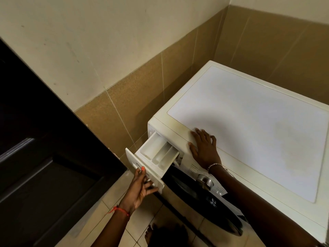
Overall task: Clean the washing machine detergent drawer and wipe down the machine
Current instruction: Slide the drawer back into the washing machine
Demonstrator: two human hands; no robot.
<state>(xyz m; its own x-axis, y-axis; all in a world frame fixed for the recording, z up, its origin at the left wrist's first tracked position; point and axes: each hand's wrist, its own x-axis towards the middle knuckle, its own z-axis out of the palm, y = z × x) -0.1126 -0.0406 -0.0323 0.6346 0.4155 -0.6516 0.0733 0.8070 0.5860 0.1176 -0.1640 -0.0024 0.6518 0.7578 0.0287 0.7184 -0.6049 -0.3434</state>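
Pulling detergent drawer [158, 154] out.
Left hand [142, 186] gripped its front; right hand [204, 148] lay flat, bracing washing machine [249, 131]. Next, probably: free it fully.

Door [53, 157] close left of pulled-out drawer [156, 155]; room above.

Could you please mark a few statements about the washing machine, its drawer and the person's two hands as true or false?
1. The white plastic detergent drawer is pulled out of the white front-loading washing machine. True.
2. The left hand lies flat on the machine's top. False: its grip is round the drawer's front panel.
3. The right hand rests with spread fingers on the machine's top front edge. True.
4. The round silver dial sits on the machine's top. False: it is on the front panel, below the right wrist.
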